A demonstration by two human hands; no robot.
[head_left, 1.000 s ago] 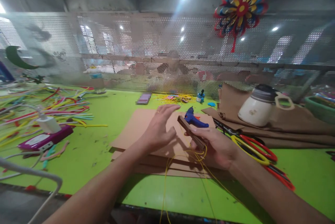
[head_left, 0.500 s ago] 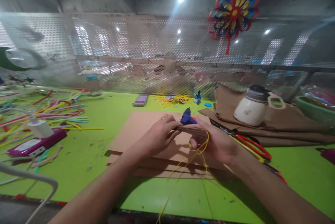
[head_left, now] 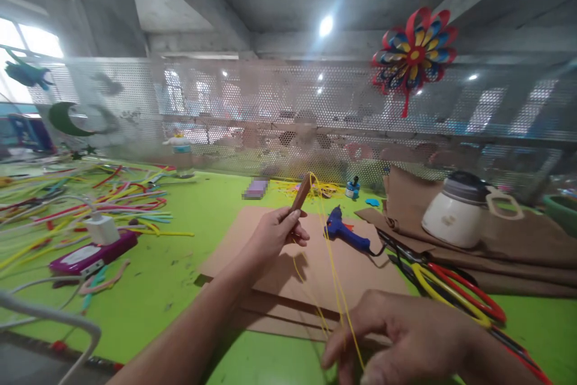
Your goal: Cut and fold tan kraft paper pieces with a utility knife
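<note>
My left hand (head_left: 282,229) is closed around a brown paper strip bundle (head_left: 303,193), which tilts upward above the cardboard sheets. A thin yellow string (head_left: 334,268) loops over the bundle's upper end and runs down toward me. At the lower right, my right hand (head_left: 406,331) has bent fingers around the string's lower part; the fingertips are partly cut off by the frame edge. Brown cardboard sheets (head_left: 252,247) lie stacked on the green table under my hands. A blue glue gun (head_left: 347,232) rests on the top sheet, right of the bundle.
Scissors with red and yellow handles (head_left: 451,295) lie right of the cardboard. Behind them, a white jug (head_left: 453,211) stands on folded brown sheets (head_left: 406,196). A purple power strip (head_left: 92,256) and colourful stems (head_left: 135,208) are at left. A perforated panel (head_left: 252,127) borders the back.
My right hand has left the bundle and moved down toward me, with the string stretched between. My left hand has turned the bundle from level to upright-tilted. The view has shifted.
</note>
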